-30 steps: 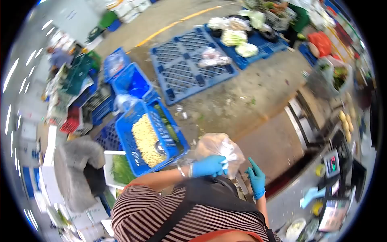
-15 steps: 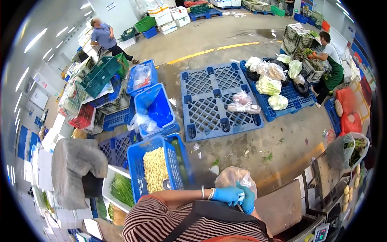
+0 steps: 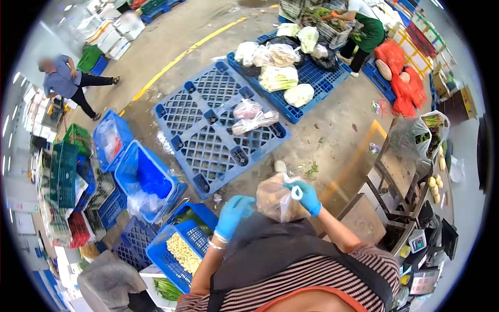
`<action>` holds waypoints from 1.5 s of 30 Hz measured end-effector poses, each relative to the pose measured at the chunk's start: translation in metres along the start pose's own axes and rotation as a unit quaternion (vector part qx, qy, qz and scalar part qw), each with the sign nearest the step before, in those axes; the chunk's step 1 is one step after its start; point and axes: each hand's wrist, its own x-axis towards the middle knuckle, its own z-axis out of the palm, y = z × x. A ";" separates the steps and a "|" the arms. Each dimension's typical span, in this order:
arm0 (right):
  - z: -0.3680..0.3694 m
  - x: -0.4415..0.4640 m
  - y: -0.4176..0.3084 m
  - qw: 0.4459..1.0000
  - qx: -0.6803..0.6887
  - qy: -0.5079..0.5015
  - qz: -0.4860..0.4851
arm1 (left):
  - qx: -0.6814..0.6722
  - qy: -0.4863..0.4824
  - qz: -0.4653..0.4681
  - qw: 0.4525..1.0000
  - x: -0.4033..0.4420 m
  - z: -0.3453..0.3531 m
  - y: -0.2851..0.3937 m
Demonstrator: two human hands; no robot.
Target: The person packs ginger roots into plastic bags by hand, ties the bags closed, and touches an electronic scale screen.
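My right hand (image 3: 306, 196), in a blue glove, is closed round the twisted white neck of a clear plastic bag (image 3: 280, 200). The bag hangs full in front of my apron; its tan contents cannot be made out clearly. Left of the bag, my left hand (image 3: 235, 214) is held out in a blue glove, fingers stretched and slightly blurred, with nothing visible in it. Below that hand stands a blue basket (image 3: 156, 252) of pale, small peeled pieces (image 3: 183, 254).
A blue pallet (image 3: 200, 130) ahead carries two bagged bundles (image 3: 254, 118); another pallet (image 3: 325, 86) holds several vegetable bags. Blue bins (image 3: 143, 174) stand left. A wooden stand (image 3: 358, 221) and a scale (image 3: 417, 241) are at right. One person (image 3: 62, 78) walks far left; another (image 3: 366, 34) handles greens.
My hands have come apart: the left has moved left off the bag, while the right keeps its neck. The view has turned right, and the far-left person has stepped.
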 end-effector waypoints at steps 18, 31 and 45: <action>-0.262 0.659 0.056 0.944 -0.324 0.053 -0.024 | -0.049 0.211 -0.196 0.956 0.182 0.025 0.013; -0.215 0.272 0.368 0.822 -0.526 -0.217 -0.034 | 0.216 0.112 -0.080 0.967 0.238 -0.042 -0.030; 0.016 -0.232 0.195 0.873 -0.090 0.305 0.370 | 0.493 -0.338 0.182 0.781 0.161 0.083 -0.032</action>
